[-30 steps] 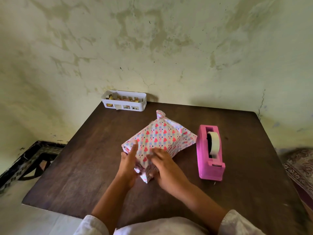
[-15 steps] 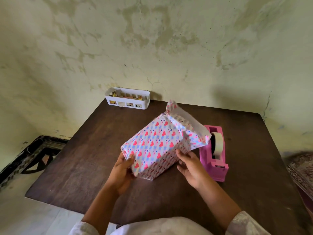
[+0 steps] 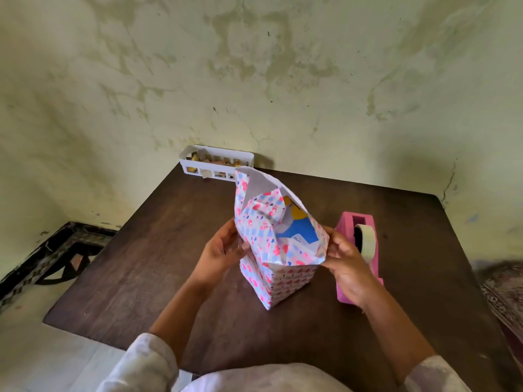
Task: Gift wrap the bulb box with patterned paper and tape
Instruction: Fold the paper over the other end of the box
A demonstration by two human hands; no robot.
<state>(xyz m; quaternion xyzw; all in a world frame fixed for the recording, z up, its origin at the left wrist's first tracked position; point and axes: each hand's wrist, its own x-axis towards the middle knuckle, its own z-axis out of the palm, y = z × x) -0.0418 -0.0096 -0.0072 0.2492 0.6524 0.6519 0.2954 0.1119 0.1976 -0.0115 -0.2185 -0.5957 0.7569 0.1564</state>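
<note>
The bulb box point(image 3: 297, 232), sleeved in patterned paper point(image 3: 278, 281), is now standing upright on the bench point(image 3: 158, 264) near the middle, its open end facing up; a second ago it was lying flat under both hands, then tilting upward. That turn is exposing the unfinished end: blue and yellow carton is showing inside the loose paper collar, with one flap partly folded in, so this end is still needing folding and taping. The left hand point(image 3: 219, 251) is gripping the paper's left wall, fingers curled against it. The right hand point(image 3: 343, 260) is pinching the right rim of the collar. The pink tape dispenser point(image 3: 359, 241) is sitting just beside the box, toward the right edge, partly behind the right hand. A white basket point(image 3: 216, 162) is resting at the far edge by the wall.
</note>
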